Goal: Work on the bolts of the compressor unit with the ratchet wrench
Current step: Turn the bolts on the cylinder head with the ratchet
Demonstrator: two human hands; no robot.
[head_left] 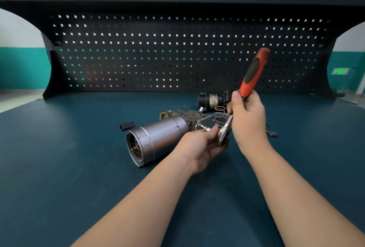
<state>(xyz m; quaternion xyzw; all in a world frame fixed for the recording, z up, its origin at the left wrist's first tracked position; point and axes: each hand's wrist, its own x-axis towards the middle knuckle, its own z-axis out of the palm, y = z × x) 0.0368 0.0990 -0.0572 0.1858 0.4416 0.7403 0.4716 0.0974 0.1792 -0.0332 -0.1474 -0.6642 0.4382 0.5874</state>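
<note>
Compressor unit (158,138) lying sideways mid-bench. Ratchet wrench (254,73) at its right end, gripped below the handle by right hand (246,116) for leverage; left hand (199,148) pinching the head, steadying the bit.

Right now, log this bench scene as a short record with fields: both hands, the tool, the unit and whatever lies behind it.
left hand: holds the head end of the ratchet wrench at the bracket
right hand: grip around the wrench just below its red handle
ratchet wrench: handle tilted up and away, metal head down at the unit
compressor unit: lying on its side on the bench mat, open end toward the camera
behind the unit: a small black cylinder and a wire ring
backdrop: pegboard
</note>
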